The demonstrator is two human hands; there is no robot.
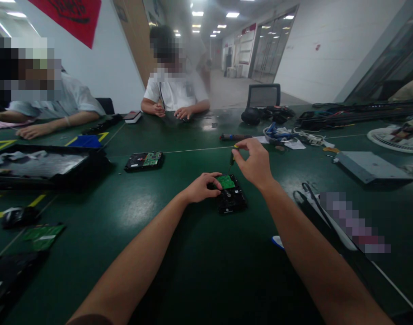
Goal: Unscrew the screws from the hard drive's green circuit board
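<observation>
A black hard drive [232, 201] with a green circuit board [226, 182] on its upper face lies flat on the dark green table. My left hand [203, 187] grips its left side, thumb and fingers curled at the edge near the board. Above the far right part of the drive, my right hand [255, 162] pinches a small screwdriver [232, 157] with a yellow cap and dark handle. The shaft points down at the board's far edge; whether the tip touches a screw is too small to tell.
Another hard drive [144, 160] lies to the left, beyond it a black tray [53, 169]. A larger screwdriver-like tool [236, 137], blue cables [279, 133] and a grey metal box [372, 166] sit right. Two people [175, 92] sit across the table.
</observation>
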